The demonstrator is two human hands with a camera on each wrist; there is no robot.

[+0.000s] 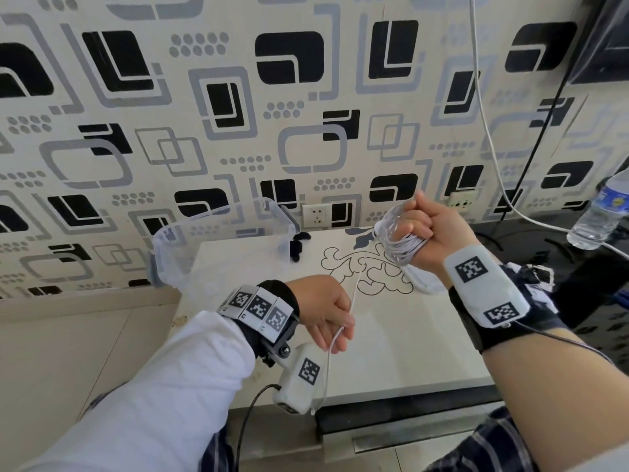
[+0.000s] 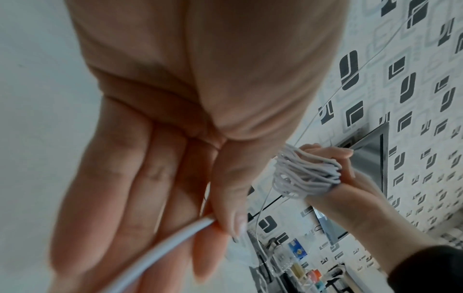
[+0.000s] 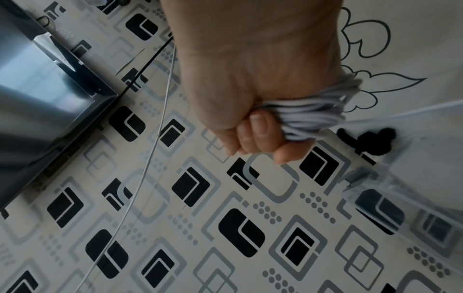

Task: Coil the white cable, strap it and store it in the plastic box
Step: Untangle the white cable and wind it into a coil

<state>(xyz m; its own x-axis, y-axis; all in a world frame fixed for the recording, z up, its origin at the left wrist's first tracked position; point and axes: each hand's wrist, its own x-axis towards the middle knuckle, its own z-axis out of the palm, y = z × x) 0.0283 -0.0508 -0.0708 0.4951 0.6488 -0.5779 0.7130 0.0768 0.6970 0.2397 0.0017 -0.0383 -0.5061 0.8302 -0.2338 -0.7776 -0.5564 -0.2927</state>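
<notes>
The white cable coil [image 1: 403, 248] is wound in several loops around my right hand [image 1: 420, 229], which is fisted on it above the table; the coil [image 3: 310, 115] also shows in the right wrist view and the coil [image 2: 305, 174] in the left wrist view. A loose strand [image 1: 357, 287] runs down from the coil to my left hand [image 1: 335, 321], which pinches it between thumb and fingers [image 2: 225, 200]. The tail hangs below past the table's front edge. The clear plastic box [image 1: 218, 243] stands open at the table's back left. A black strap [image 1: 296, 248] lies beside the box.
A white table [image 1: 391, 335] with a black line drawing stands against patterned wallpaper. A wall socket [image 1: 316, 216] sits behind it. A water bottle [image 1: 602, 212] stands on the dark surface at right, beneath a dark screen [image 1: 606, 39], with other cords hanging there.
</notes>
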